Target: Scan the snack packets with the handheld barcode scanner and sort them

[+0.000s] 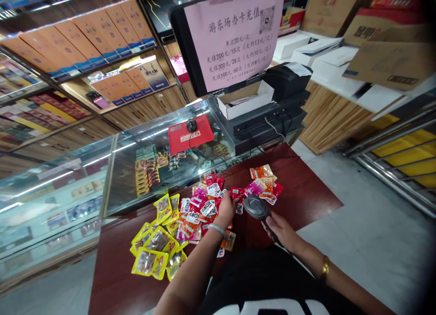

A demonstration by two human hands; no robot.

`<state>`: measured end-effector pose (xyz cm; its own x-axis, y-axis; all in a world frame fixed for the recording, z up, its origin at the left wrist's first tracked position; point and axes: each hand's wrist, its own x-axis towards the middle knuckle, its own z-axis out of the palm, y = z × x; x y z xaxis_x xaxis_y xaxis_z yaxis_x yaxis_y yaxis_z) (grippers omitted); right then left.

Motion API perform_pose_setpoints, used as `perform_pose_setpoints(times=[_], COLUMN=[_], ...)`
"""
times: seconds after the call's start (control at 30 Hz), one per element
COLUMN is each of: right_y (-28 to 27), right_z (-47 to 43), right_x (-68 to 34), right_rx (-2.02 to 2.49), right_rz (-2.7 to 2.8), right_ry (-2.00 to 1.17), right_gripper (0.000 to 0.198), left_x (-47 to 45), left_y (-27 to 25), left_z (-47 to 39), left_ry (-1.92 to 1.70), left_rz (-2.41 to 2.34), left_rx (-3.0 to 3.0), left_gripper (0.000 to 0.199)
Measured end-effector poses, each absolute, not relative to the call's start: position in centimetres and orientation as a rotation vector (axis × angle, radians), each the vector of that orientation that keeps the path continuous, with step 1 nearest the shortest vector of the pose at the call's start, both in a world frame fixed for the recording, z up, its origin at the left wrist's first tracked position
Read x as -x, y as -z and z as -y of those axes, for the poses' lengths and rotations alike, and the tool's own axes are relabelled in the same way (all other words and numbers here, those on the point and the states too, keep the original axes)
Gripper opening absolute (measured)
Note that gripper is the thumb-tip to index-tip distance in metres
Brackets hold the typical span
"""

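My right hand [279,229] is wrapped round the handle of a dark grey barcode scanner [255,206], its head pointing left over the dark red tabletop [306,201]. Just left of the scanner, my left hand [226,210] pinches a small red snack packet [237,194]. Under and beside that hand lies a loose pile of red, pink and orange snack packets [192,216]. Several yellow snack packets [159,240] spread out at the pile's left. A smaller group of orange, pink and red packets [267,189] sits beyond the scanner.
Behind the table runs a glass display counter [129,138] with a red mouse pad [184,140] and a mouse [191,125] on it. A screen covered by a pink price sheet [235,56] stands above a white open box [245,104]. Metal rails [391,165] border the right.
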<state>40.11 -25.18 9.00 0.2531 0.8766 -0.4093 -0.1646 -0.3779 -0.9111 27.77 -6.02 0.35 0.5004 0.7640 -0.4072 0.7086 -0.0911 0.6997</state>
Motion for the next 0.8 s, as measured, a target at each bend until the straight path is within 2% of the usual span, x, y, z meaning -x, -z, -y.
perform_pose_setpoints(times=[0.17, 0.3, 0.4, 0.5, 0.7, 0.8], right_y=[-8.7, -8.7, -8.4, -7.7, -7.2, -7.3], right_z=[25.6, 25.5, 25.5, 25.6, 25.5, 25.3], right_x=[-40.0, -39.8, -39.8, -39.6, -39.3, -39.3], right_rx=[1.559, 1.547, 1.547, 1.548, 1.53, 1.539], right_rz=[0.606, 0.59, 0.624, 0.65, 0.7, 0.732], right_ry=[-1.361, -1.381, -1.388, -1.392, -1.424, -1.407], right_gripper=[0.059, 0.058, 0.056, 0.054, 0.052, 0.053], left_x=[-30.2, -27.1, -24.2, -23.0, -23.0, -22.6], left_y=[-0.9, -1.6, -1.8, -2.0, -2.2, -2.4], left_z=[6.9, 6.2, 5.7, 5.4, 4.3, 3.6], left_ry=[-0.161, -0.042, 0.206, 0.356, 0.46, 0.486], left_rz=[-0.909, -1.222, -1.43, -1.399, -1.328, -1.226], left_rx=[-1.527, -1.997, -2.328, -2.478, -2.554, -2.605], left_gripper=[0.049, 0.046, 0.059, 0.068, 0.042, 0.039])
